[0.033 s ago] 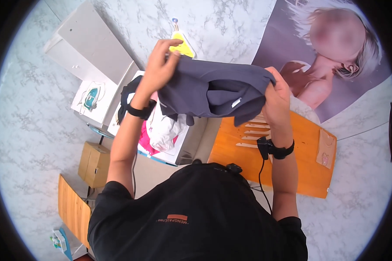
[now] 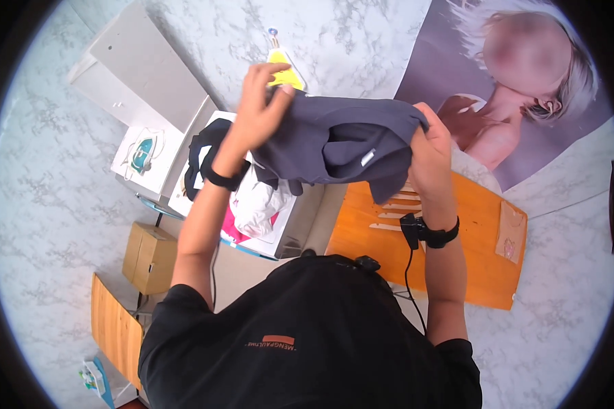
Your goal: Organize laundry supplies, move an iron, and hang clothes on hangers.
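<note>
A dark grey garment [image 2: 300, 129] is stretched between my hands in front of me, with a gaping opening and a small white label inside it. My right hand [image 2: 430, 153] grips its right end, fingers wrapped over the bunched cloth. At the upper left end is my left hand [image 2: 262, 109]; its upper fingers reach out over the top edge, its thumb lies at the cloth's corner, and the other fingers are hidden. That end stays raised beside the hand. The cloth's lower right corner hangs over the orange table [image 2: 471, 273].
Beyond my left forearm, white, pink and black clothes [image 2: 259, 208] lie on a white surface. A teal iron [image 2: 143, 153] rests at the left. Several pale strips lie on the orange table, near a brown flat packet [image 2: 510, 232]. A cardboard box [image 2: 147, 255] stands at the lower left.
My left hand has shifted slightly right and down along the garment. The garment's left end has moved right with it, and its lower right corner hangs a little lower.
</note>
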Demonstrator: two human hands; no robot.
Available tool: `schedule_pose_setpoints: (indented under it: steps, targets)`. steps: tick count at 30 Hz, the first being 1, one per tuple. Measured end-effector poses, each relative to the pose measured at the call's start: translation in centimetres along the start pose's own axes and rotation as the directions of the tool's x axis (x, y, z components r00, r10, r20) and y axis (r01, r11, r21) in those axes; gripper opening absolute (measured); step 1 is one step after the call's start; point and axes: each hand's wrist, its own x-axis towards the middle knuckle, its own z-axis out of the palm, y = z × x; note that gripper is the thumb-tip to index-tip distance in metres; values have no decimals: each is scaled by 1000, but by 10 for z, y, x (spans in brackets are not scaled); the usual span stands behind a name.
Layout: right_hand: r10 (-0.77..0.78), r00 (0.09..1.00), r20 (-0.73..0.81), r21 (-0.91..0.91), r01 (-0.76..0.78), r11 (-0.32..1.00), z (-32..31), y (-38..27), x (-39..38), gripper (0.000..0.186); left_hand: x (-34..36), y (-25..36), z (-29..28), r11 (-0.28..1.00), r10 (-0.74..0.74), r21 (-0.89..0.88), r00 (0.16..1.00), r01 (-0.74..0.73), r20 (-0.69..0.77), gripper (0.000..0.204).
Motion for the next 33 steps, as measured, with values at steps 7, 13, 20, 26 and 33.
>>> schedule_pose_setpoints:
  steps: [7,13,20,26,33]
  targets:
    - [-17,992,-123,-29,14,999,5,11,15,14,-113,25,101,996,10,87,981,-27,195,32]
    - [-28,983,-182,-279,-25,960,-36,7,8,21,-86,-20,59,967,-148,-117,873,227,464,27]
    - [35,972,-231,-485,-146,862,-60,-17,-5,15,-53,-43,8,784,-268,-419,859,458,437,18]
    - [70,998,4,-568,-56,821,-69,-29,-32,19,-18,-13,-11,960,-277,143,873,239,401,35]
    - [234,853,466,-587,101,803,0,-8,-60,21,-20,-21,41,798,-520,-294,847,526,106,26]
